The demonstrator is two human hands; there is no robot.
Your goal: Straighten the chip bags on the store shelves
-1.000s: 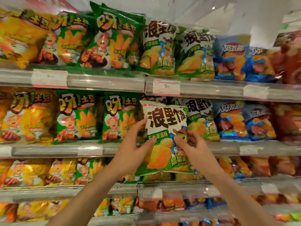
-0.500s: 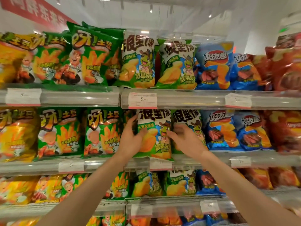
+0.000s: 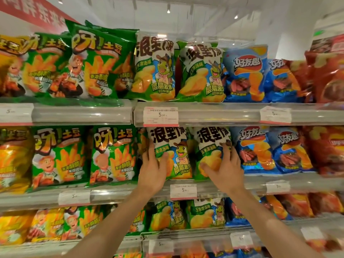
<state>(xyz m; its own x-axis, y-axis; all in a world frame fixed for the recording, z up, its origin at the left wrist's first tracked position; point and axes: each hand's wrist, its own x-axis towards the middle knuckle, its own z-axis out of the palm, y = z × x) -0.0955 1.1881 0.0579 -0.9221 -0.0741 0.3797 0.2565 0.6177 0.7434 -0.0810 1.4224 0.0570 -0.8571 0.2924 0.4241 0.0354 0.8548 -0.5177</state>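
Observation:
Two white-and-green chip bags with a cartoon turtle stand upright side by side on the middle shelf [image 3: 111,194]. My left hand [image 3: 152,168] grips the left edge of the left turtle bag [image 3: 178,151], thumb across its front. My right hand [image 3: 223,168] lies flat with spread fingers on the front of the right turtle bag [image 3: 210,146]. Both forearms reach up from below.
Green potato-stick bags [image 3: 111,153] stand to the left, blue bags [image 3: 255,149] and red bags [image 3: 323,149] to the right. The top shelf [image 3: 223,112] carries the same rows, its leftmost green bags [image 3: 100,60] leaning. Price tags [image 3: 183,190] hang on the rails.
The turtle bag held out in front of the shelf has been pushed back onto the middle shelf. My right hand shifted from that bag onto its right neighbour.

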